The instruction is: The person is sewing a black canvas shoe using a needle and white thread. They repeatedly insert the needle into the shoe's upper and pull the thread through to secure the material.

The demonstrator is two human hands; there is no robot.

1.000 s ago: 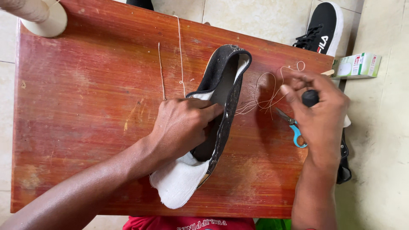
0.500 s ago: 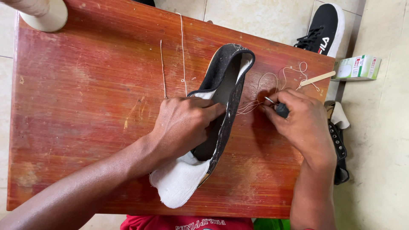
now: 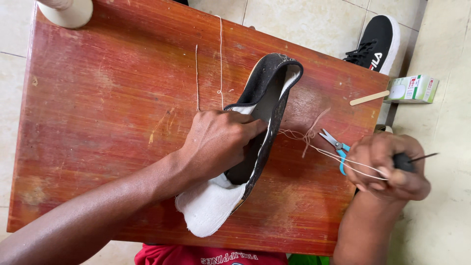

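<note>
White thread [image 3: 343, 159] tauter (right hand [image 3: 387, 167] farther out)

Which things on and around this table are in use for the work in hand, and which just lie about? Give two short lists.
In use:
left hand pressing the black shoe
right hand gripping a dark-handled awl
pale thread running from shoe to right hand

Lying about:
blue-handled scissors
flat wooden stick
small box
black sneaker on the floor
</note>
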